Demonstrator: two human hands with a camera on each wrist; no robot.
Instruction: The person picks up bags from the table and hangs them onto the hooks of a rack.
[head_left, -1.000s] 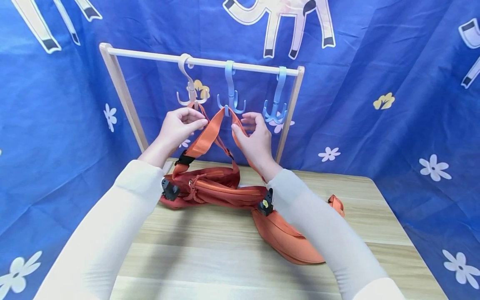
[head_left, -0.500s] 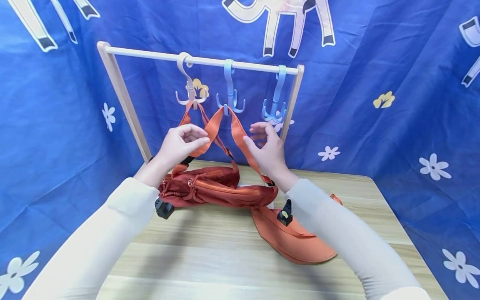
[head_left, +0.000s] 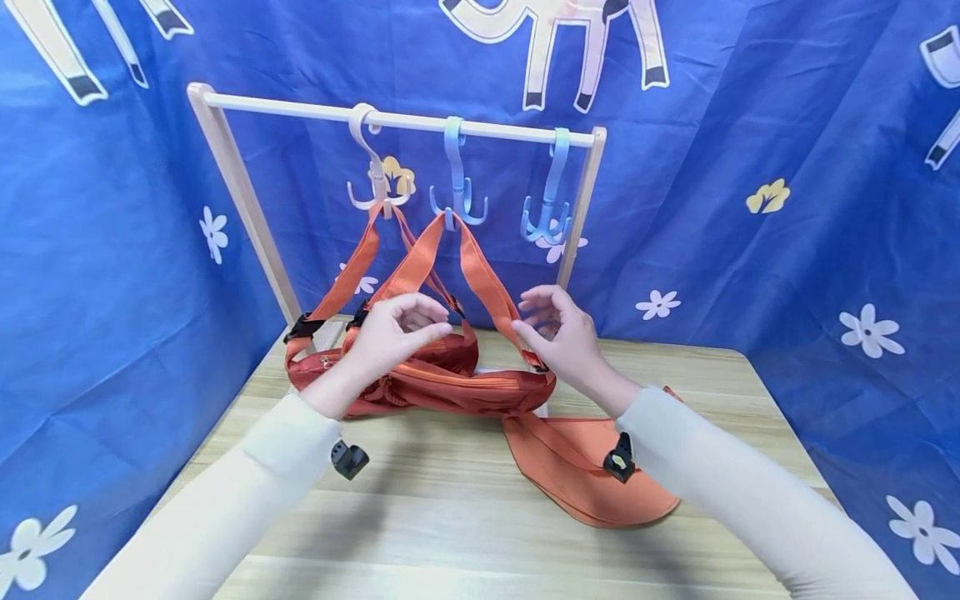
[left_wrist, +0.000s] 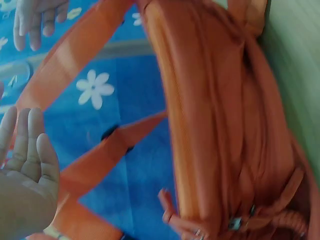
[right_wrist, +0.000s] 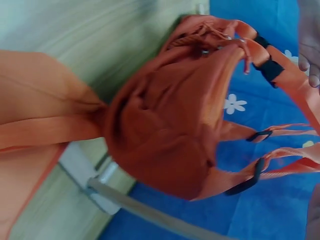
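Observation:
Two dark red waist bags hang by orange straps, one in front of the other. The front waist bag (head_left: 480, 392) has its orange strap (head_left: 420, 262) over the middle blue hook (head_left: 457, 192). A second strap (head_left: 348, 271) runs from the pale pink hook (head_left: 378, 175) to the waist bag behind. My left hand (head_left: 397, 337) hovers before the bags, fingers loosely bent, nothing in them. Beside the front strap's right side is my right hand (head_left: 562, 337), also holding nothing; whether its thumb touches the strap I cannot tell. Black buckles (right_wrist: 270, 70) show in the right wrist view.
A wooden rack (head_left: 255, 204) with a white rail (head_left: 300, 108) carries the hooks. At right, another blue hook (head_left: 549, 200) holds nothing. An orange cloth item (head_left: 592, 492) with a curved edge and a strap lies on the wooden table (head_left: 420, 533). Blue patterned cloth surrounds it.
Both hands have come down from near the hooks, and the right hand has moved rightward. The strap, beside the fingers at first, now hangs from the middle hook.

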